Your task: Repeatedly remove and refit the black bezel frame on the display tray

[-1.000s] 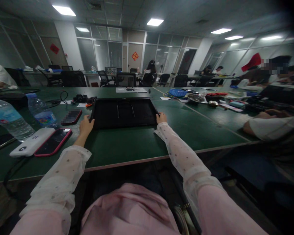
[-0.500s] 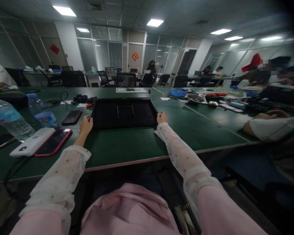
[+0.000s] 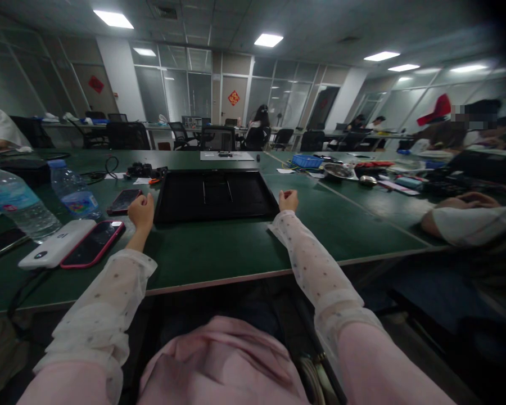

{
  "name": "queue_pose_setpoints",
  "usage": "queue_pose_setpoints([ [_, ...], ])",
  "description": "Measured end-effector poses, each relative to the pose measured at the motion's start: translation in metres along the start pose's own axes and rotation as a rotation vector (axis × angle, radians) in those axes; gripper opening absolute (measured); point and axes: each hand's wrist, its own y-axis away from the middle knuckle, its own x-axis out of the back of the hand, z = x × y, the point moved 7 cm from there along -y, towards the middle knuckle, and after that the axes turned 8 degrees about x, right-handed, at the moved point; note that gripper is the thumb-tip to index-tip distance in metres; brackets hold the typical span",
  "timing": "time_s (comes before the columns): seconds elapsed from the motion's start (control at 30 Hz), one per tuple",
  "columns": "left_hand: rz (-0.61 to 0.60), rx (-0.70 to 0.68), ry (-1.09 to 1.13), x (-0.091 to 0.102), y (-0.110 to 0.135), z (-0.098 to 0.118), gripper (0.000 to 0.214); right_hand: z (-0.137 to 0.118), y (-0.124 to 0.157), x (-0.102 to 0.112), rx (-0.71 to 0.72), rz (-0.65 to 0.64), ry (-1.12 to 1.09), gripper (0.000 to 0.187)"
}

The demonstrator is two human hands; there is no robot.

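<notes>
A shallow black rectangular tray (image 3: 185, 205) with a raised rim lies flat on the green table in front of me. Two thin pale lines run down its dark inside, and I cannot make out what they are. Just off its left side is my left hand (image 3: 141, 212), fingers curled in a loose fist with nothing seen in them. On the opposite side, slightly apart from the rim, my right hand (image 3: 288, 200) is likewise curled, and no object shows in it. Beyond my left hand lies a phone (image 3: 124, 201), partly covered by that hand.
Two water bottles (image 3: 71, 194), a white power bank (image 3: 57, 243) and a red-cased phone (image 3: 93, 244) stand or lie at left. Cables and a camera-like black object (image 3: 139, 170) are behind. A blue basket (image 3: 307, 161) and metal bowl (image 3: 338, 170) sit right, near another person's arm (image 3: 472, 222).
Both hands have let go of the tray's sides and moved outward, the left one to the left, the right one to the right. Their fingers have curled in. The tray stays in place.
</notes>
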Motion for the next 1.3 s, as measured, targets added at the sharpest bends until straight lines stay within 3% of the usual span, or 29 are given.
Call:
queue_pose_setpoints([
  [0.23, -0.046, 0.003, -0.002, -0.004, -0.004, -0.005, 0.042, -0.018, 0.005, 0.006, 0.091, -0.105, 0.120, 0.029],
  [0.5, -0.099, -0.023, 0.003, -0.006, -0.004, -0.002, 0.036, -0.037, 0.013, 0.017, 0.071, -0.116, 0.058, 0.016],
  [0.63, -0.135, -0.021, 0.010, -0.011, -0.006, -0.003, 0.023, -0.044, 0.014, 0.021, 0.104, -0.080, -0.022, 0.021],
  [0.8, -0.196, -0.105, -0.010, -0.016, -0.003, -0.001, 0.032, -0.029, 0.012, 0.013, 0.056, -0.055, -0.098, 0.039],
  [1.03, -0.192, -0.112, 0.055, -0.018, -0.001, -0.002, 0.047, -0.007, 0.011, -0.004, -0.074, -0.091, -0.232, 0.055],
  [1.3, -0.169, -0.087, 0.105, -0.010, 0.006, 0.005, 0.061, -0.014, 0.009, -0.007, 0.022, -0.128, -0.339, 0.070],
])
